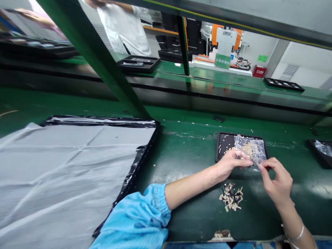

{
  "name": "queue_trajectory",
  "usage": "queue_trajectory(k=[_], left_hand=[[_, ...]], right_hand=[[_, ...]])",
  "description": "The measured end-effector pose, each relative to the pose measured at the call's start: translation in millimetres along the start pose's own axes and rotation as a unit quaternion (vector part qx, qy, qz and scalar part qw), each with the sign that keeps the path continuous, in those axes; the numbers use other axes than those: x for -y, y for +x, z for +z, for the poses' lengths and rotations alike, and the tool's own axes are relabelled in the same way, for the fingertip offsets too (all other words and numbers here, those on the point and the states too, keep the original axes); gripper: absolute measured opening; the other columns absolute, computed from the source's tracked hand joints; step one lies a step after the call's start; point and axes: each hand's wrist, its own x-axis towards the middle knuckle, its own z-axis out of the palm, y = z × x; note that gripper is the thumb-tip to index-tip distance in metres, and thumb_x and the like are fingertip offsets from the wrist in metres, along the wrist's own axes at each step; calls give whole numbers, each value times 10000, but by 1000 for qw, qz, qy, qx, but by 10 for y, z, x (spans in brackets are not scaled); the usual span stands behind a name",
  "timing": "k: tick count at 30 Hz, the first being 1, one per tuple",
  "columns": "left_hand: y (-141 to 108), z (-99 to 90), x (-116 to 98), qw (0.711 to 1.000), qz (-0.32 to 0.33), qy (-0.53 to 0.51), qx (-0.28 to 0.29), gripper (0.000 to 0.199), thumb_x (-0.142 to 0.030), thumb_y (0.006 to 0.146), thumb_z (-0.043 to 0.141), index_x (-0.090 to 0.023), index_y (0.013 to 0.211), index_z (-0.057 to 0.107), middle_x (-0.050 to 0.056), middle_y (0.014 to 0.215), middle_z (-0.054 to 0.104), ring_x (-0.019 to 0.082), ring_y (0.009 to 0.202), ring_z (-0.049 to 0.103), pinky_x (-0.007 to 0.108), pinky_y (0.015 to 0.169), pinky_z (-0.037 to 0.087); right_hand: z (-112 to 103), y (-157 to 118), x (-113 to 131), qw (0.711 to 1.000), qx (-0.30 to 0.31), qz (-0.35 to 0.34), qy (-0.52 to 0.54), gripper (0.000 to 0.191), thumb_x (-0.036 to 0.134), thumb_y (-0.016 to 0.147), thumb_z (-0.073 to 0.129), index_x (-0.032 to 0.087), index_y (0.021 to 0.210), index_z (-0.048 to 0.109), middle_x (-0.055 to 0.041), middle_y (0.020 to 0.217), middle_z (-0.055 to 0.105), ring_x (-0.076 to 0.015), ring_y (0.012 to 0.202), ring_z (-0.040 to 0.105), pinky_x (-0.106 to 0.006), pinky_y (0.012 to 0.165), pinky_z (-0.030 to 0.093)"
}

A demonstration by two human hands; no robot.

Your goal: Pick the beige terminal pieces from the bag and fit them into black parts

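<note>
Plastic bag [260, 148], clear and crinkled, pinched by left hand [233, 162] and right hand [278, 180], gripped edge partly hidden.

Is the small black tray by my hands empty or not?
Not empty: small pale pieces lie scattered in the tray, with clear plastic over part of it.

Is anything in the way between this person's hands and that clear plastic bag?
Nothing visible is: the left hand and right hand both pinch the clear plastic bag directly, by the black tray.
</note>
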Motion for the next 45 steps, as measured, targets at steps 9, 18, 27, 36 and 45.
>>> queue_trajectory(k=[9, 18, 27, 36, 45], left_hand=[[-41, 66, 97, 999, 4, -35, -9, 361, -286, 432, 864, -121, 644, 622, -31, 566, 572, 58, 498, 440, 199, 461, 269], [-6, 39, 173, 998, -29, 51, 14, 317, -332, 444, 845, -118, 588, 661, 14, 629, 620, 88, 566, 477, 200, 475, 287], [-34, 32, 273, 998, -48, 32, 34, 355, -273, 460, 835, -112, 752, 713, 10, 614, 628, 62, 504, 456, 191, 435, 217], [-56, 48, 372, 994, -81, 52, 48, 327, -309, 455, 846, -135, 708, 734, 3, 633, 624, 64, 522, 423, 204, 458, 212], [-50, 50, 339, 995, -61, 72, 41, 328, -343, 456, 849, -104, 582, 662, 0, 637, 588, 76, 583, 459, 199, 494, 288]], right_hand=[[18, -288, 129, 973, -50, 224, -6, 200, 318, 789, 658, 189, 930, 600, -30, 781, 632, -150, 671, 588, -269, 603, 480], [54, -488, 140, 958, -133, 252, 4, 172, 338, 800, 640, 171, 780, 607, -36, 718, 621, -165, 676, 589, -288, 631, 482], [101, -494, 128, 958, -88, 273, 6, 186, 350, 835, 595, 169, 800, 615, -29, 757, 603, -151, 690, 549, -278, 644, 444], [176, -524, 131, 953, -193, 225, -61, 164, 305, 877, 532, 180, 772, 556, -24, 756, 554, -150, 721, 529, -275, 683, 424], [227, -615, 73, 938, -196, 270, -98, 259, 420, 863, 529, 166, 822, 566, 2, 620, 593, -122, 531, 552, -235, 556, 418]])
